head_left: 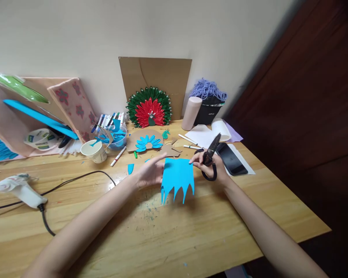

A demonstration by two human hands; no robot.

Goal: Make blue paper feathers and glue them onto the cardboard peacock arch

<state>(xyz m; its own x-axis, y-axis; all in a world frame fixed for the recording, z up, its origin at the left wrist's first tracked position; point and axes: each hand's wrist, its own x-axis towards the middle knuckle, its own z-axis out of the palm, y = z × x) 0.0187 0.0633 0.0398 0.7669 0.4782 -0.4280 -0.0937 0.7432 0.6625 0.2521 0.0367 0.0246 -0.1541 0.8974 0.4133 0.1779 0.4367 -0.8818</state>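
A sheet of bright blue paper (178,172) hangs over the table, its lower edge cut into long pointed teeth. At its upper right corner, my right hand (213,168) pinches the sheet between thumb and finger. That same hand also holds black-handled scissors (211,152), blades pointing up and away. My left hand (149,172) is at the sheet's left edge, thumb stretched up and apart; its other fingertips are partly hidden behind the paper. Beyond lie blue petals (149,143) fanned on a cardboard piece (133,141), and a small blue scrap (130,168).
A glue gun (20,189) with a black cord lies left. Behind stand a paper cup (95,151), a tub of blue scraps (117,139), markers (107,121) and a red-green feathered fan (149,108) against cardboard (162,73). A phone (232,159) is at right.
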